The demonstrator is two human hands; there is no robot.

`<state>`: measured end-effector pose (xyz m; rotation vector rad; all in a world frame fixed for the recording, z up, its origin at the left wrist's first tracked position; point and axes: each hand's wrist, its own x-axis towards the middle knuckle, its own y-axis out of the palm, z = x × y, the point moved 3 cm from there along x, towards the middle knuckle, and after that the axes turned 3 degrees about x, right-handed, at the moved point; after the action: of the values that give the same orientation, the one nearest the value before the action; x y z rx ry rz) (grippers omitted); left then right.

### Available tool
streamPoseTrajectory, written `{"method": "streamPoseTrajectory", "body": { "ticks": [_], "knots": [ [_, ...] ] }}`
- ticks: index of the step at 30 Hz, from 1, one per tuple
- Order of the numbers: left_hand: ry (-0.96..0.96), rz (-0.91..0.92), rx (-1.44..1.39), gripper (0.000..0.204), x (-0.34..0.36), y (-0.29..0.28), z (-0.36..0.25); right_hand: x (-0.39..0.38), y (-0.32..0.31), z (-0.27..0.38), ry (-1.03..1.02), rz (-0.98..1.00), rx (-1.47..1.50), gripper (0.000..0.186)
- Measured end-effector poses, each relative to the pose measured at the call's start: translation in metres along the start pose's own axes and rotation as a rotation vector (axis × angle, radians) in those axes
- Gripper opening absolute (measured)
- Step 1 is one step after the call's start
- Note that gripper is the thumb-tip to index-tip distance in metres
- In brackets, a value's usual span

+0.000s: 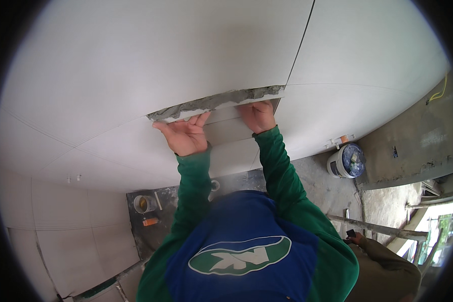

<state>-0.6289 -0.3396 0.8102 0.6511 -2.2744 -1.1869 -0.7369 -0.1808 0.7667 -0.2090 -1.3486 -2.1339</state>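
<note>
Tile strip (223, 106), where's it sitting?
At the face of the white tiled wall (105, 65), slightly tilted, wet grey mortar (221, 98) along its upper side.

Hands?
Both on it. Left hand (187, 138) at the left end, right hand (259, 118) near the right end.

Fingers?
Left: spread open, palm showing, thumb out to the side, fingertips at the strip's lower edge. Right: bent at the edge, tips partly hidden. Can't tell if those are gripping or just pressing.

Around?
White bucket (335, 166) on the floor (304, 176), right side. Small tub (138, 203) and orange item (150, 221) lower left. Another person (387, 269) lower right, dark object (351, 233) in hand.
</note>
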Motion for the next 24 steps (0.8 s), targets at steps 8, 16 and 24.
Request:
{"method": "streamPoseTrajectory", "body": {
  "ticks": [8, 16, 24],
  "knots": [
    [0.001, 0.008, 0.001, 0.065, 0.004, -0.007, 0.000, 0.024, 0.006, -0.004, 0.014, 0.029, 0.093, 0.046],
    [0.006, 0.009, -0.017, 0.062, 0.005, -0.011, 0.001, 0.024, 0.020, 0.000, -0.013, -0.062, 0.142, 0.046],
    [0.015, 0.007, -0.003, 0.063, 0.005, -0.009, 0.002, 0.023, 0.023, -0.011, -0.032, -0.150, 0.279, 0.043]
  ]
}}
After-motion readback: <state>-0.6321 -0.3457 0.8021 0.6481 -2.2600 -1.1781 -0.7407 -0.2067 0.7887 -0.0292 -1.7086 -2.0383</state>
